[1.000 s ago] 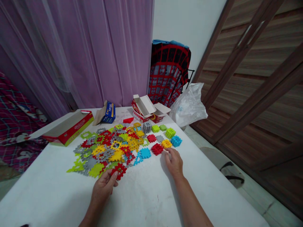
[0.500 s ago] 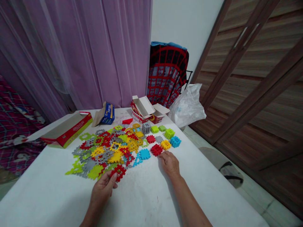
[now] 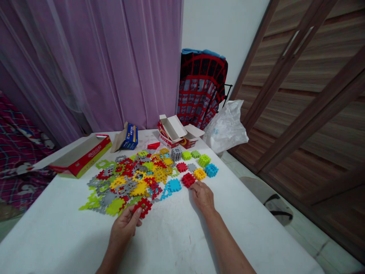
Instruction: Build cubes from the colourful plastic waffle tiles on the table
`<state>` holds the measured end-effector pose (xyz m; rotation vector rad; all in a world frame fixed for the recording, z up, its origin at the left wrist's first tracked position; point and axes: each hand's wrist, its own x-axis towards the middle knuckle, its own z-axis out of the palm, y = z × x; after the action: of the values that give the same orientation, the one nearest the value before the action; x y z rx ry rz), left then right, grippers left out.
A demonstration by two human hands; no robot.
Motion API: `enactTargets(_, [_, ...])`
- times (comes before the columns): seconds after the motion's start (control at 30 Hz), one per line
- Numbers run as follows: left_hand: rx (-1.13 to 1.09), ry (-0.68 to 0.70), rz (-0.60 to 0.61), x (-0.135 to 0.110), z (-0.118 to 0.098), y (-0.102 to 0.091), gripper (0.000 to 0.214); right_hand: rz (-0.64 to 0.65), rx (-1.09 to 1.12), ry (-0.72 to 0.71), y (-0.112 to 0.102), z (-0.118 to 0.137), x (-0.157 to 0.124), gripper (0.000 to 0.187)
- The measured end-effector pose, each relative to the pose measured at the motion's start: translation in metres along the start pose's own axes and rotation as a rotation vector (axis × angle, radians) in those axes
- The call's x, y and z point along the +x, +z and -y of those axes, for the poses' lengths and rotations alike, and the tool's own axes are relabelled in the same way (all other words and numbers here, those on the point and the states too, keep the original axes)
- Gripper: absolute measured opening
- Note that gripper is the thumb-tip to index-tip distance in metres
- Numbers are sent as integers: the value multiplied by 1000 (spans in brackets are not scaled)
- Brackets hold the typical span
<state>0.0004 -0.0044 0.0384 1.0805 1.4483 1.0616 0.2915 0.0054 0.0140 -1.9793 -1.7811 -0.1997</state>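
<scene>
My left hand (image 3: 127, 224) pinches a red interlocking building plate (image 3: 143, 207) with a window-like cutout, held at the near edge of a loose pile. Thumb and fingers are closed on its near side. My right hand (image 3: 203, 196) is at a stack of red interlocking plates (image 3: 188, 180), its fingers curled together against the near right edge; the fingertips are partly hidden. Close by are a yellow stack (image 3: 200, 174), a blue stack (image 3: 211, 170), a green stack (image 3: 204, 160) and a flat blue plate (image 3: 174, 185). Mixed red, yellow, grey and green plates (image 3: 115, 206) overlap in the pile.
Behind the stacks stands a grey stack (image 3: 176, 154), near single red (image 3: 181, 167) and grey plates. Open cardboard boxes, one red and green (image 3: 88, 156), one blue (image 3: 130, 137), others red and white (image 3: 171, 131), line the table's far side. A plastic bag (image 3: 226, 127) hangs at the right edge.
My right hand has shifted very slightly left at the red stack. The left hand still holds the red plate in nearly the same spot.
</scene>
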Motion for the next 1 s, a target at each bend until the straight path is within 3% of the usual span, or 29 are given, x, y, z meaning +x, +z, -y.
enactTargets(0.33, [10, 13, -6, -1, 1, 0, 58, 47, 18, 28, 0, -3, -4, 30])
enactTargets(0.63, [1, -9, 0, 2, 0, 1, 65, 189, 12, 94, -8, 8, 1, 33])
enactTargets(1.0, [16, 3, 13, 3, 6, -2, 64, 170, 53, 239, -15, -17, 0, 32])
